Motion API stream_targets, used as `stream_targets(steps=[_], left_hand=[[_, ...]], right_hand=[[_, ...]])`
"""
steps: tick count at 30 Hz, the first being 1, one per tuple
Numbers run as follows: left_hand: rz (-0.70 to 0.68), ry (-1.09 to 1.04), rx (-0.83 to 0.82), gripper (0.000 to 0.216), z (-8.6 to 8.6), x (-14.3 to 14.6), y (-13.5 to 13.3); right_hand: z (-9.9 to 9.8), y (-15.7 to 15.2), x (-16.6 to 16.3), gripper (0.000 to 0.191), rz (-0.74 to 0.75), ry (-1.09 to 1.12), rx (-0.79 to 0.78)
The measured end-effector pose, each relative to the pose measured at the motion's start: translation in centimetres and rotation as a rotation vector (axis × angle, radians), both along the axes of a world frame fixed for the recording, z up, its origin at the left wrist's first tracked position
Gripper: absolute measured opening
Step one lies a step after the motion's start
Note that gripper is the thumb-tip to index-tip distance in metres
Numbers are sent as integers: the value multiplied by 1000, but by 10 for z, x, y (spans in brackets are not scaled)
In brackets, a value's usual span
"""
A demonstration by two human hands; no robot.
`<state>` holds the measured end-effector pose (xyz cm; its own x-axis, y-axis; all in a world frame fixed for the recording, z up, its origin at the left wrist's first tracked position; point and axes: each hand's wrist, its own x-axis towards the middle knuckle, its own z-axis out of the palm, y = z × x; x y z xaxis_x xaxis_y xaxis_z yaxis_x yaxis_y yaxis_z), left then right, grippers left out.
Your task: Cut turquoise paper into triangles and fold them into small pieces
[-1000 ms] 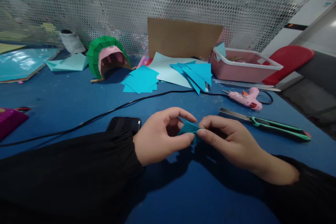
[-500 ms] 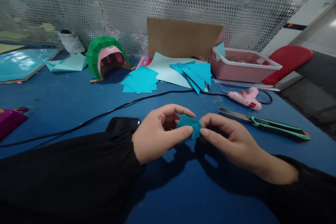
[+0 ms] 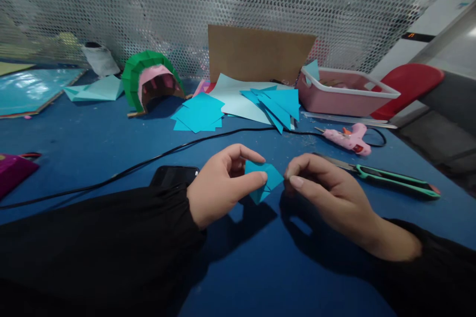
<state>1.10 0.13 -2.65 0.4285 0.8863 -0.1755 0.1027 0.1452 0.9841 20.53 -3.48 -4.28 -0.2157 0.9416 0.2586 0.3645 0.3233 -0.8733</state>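
A small folded piece of blue paper (image 3: 273, 177) is pinched between the thumb and fingers of my left hand (image 3: 223, 185). Crease lines show on it, and one corner points to the right. Just beside that corner is my right hand (image 3: 330, 195), its thumb and fingertips drawn together with no paper visible in them. Whether a fingertip brushes the corner I cannot tell. Both hands are held above the blue table (image 3: 253, 262). Behind them lie a stack of blue paper squares (image 3: 201, 111) and several blue folded triangles (image 3: 278, 104).
A black phone (image 3: 174, 176) lies by my left wrist, and a black cable (image 3: 148, 160) crosses the table. To the right are a green-handled cutter (image 3: 397, 181), a pink glue gun (image 3: 349, 139) and a pink basket (image 3: 342, 96). A green paper arch (image 3: 143, 77) stands at the back left.
My right fingers have come off the folded paper and moved slightly right. In my left hand the paper has turned and shows more of its surface.
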Motion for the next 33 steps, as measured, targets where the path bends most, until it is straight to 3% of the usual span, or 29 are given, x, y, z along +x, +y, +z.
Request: stream_targets(steps=[1, 5, 8, 16, 22, 28, 33], left_hand=[[1, 15, -21, 21, -1, 0, 0], [-41, 11, -88, 22, 0, 0, 1], [-54, 16, -121, 16, 2, 0, 1], [-74, -42, -88, 16, 1, 2, 2], [-121, 47, 31, 23, -3, -1, 3], [-134, 48, 6, 29, -4, -4, 3], [-133, 62, 59, 30, -5, -4, 3]], right_hand=[[-2, 0, 0, 11, -6, 3, 33], [-5, 0, -1, 39, 105, -130, 147], [-3, 2, -1, 30, 158, -221, 200], [0, 4, -1, 16, 157, -185, 236], [1, 7, -1, 10, 120, -176, 227], [1, 5, 0, 17, 100, -170, 236], [1, 4, -1, 9, 79, -137, 194]])
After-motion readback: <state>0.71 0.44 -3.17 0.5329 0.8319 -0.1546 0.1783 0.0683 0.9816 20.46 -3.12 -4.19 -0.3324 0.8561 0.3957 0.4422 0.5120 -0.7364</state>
